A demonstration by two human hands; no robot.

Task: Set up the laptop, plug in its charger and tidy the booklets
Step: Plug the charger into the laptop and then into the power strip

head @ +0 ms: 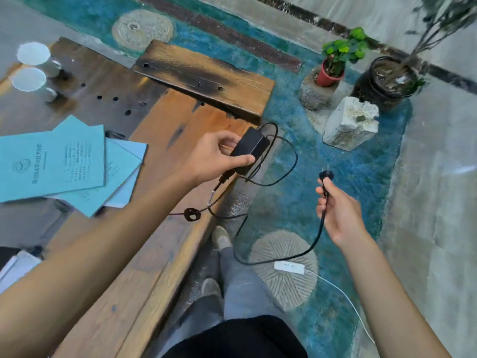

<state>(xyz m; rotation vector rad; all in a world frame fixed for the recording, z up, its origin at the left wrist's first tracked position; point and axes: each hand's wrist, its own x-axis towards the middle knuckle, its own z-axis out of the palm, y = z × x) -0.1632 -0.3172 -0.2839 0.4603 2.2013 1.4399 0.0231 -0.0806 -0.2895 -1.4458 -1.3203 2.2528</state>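
Observation:
My left hand (215, 156) grips the black charger brick (251, 148) over the right edge of the wooden table (165, 241). My right hand (340, 210) pinches the charger's black mains cable just below its two-pin plug (324, 174), held out over the blue floor. The cable (291, 251) loops down between both hands, and a thinner lead with a velcro tie (192, 214) trails back across the table. Several light-blue booklets (59, 161) lie fanned and overlapping at the table's left. A pale corner at the lower left edge (15, 267) may be the laptop; I cannot tell.
Two white cups (33, 65) stand at the table's far left. On the floor sit a white power strip (289, 267) with a white cord, a red potted plant (333, 65), a dark pot (387, 81) and a pale rock (351, 122). My feet are beside the table.

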